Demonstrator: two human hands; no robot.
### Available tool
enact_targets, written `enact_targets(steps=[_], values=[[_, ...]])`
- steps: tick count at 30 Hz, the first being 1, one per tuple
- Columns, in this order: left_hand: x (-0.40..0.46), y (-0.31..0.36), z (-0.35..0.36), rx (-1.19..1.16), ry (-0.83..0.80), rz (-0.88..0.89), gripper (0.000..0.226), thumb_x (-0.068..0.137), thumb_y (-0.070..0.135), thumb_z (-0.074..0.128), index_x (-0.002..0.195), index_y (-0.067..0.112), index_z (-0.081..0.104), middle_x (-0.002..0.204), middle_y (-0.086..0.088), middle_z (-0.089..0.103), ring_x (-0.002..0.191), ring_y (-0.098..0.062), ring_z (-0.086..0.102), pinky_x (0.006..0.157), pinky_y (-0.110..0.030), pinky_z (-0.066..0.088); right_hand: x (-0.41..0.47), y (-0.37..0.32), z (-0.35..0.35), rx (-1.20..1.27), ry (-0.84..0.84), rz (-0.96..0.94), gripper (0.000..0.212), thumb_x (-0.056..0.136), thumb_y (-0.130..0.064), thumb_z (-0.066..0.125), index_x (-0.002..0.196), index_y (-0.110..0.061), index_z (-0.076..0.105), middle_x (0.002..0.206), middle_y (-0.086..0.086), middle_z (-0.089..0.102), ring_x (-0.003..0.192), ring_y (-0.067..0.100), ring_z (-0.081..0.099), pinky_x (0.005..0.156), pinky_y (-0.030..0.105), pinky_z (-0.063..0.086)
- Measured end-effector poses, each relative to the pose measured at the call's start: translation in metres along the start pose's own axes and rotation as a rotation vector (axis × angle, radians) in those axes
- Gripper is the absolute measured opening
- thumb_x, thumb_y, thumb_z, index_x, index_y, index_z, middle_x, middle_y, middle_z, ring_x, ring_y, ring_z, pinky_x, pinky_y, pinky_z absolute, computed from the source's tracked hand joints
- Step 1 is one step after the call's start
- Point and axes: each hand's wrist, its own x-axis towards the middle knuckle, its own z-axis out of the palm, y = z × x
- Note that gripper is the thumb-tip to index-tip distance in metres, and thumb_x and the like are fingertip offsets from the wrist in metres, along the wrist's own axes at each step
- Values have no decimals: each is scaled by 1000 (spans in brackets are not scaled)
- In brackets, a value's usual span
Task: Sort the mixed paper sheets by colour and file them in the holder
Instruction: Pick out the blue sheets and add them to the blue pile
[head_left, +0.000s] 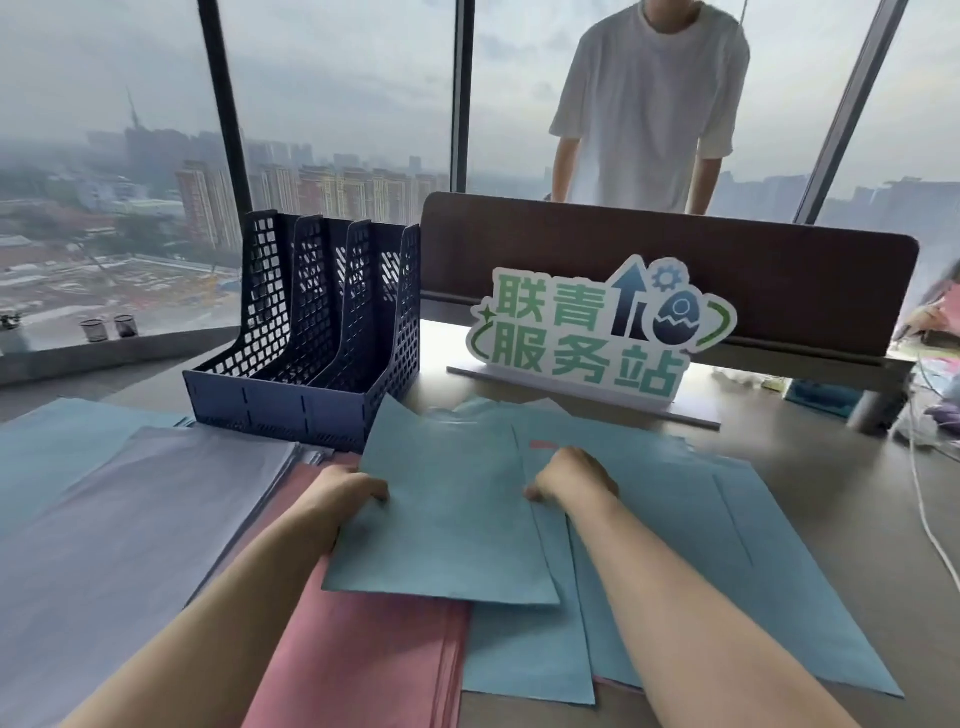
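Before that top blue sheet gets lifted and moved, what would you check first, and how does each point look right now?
1. Left hand grips the top blue sheet at its left edge: ok.
2. Right hand grip on the sheet: cannot tell.
3. Only one sheet picked up: cannot tell.
4. File holder compartments empty: ok.
5. Pink stack kept separate from blue: not ok; blue sheets overlap it.

green-lettered sign, brown desk divider, white-shirted person
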Motion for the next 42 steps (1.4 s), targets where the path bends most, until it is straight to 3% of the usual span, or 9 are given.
enact_targets(steps=[6,10,13,17,21,25,31,37,42], values=[[2,-2,-2,-22,-1,11,15,69,-6,63,82,-4,71,66,-17,69,55,-31,64,61,-39,56,5,-5,1,118,-42,-29,57,84,-17,67,139,-22,50,127,4,60,114,23,61,78,25,44],[1,-2,-3,-32,6,11,14,69,-5,63,81,-3,71,72,-20,71,61,-35,68,65,-45,59,11,9,7,197,-4,-60,31,85,-14,64,115,-12,60,116,10,65,106,28,64,73,27,44],[1,-2,-2,-65,22,29,14,74,-8,61,83,-2,69,81,-23,72,72,-38,69,74,-49,58,14,42,-7,243,225,-36,14,84,-17,56,93,-15,66,106,10,71,96,30,67,74,29,48],[1,4,8,-96,-8,109,23,80,-13,53,84,4,67,85,-19,71,77,-36,70,75,-44,58,9,75,-53,299,581,33,20,95,-16,44,102,-11,62,112,20,65,102,39,60,74,36,39],[5,11,23,-81,-55,169,28,81,-13,50,91,6,67,87,-16,74,79,-36,71,75,-48,59,-2,81,-107,305,927,-143,19,99,-15,41,104,-5,57,106,22,64,95,42,59,67,37,33],[1,16,38,-121,-85,223,35,85,-13,47,91,15,67,81,-8,74,71,-29,71,68,-39,59,-14,76,-147,326,1114,-393,21,98,-14,41,103,-7,60,102,16,66,89,38,58,67,38,37],[-5,15,54,-273,-162,213,29,92,-7,45,99,7,69,94,-21,73,81,-34,67,84,-55,54,-18,55,-152,419,944,-393,15,93,-11,42,80,-13,50,89,21,64,78,37,51,62,37,29],[-11,11,63,-416,-213,190,20,101,12,46,95,13,65,90,-15,67,66,-25,63,63,-34,54,1,47,-62,421,627,-271,17,95,-15,43,79,-12,46,84,17,59,74,30,45,63,37,33],[-13,8,64,-351,-275,225,17,92,6,61,109,8,63,96,-13,75,75,-28,71,64,-36,59,7,35,-16,456,440,-231,17,91,-17,47,78,-7,46,85,18,62,82,39,54,64,40,39]])
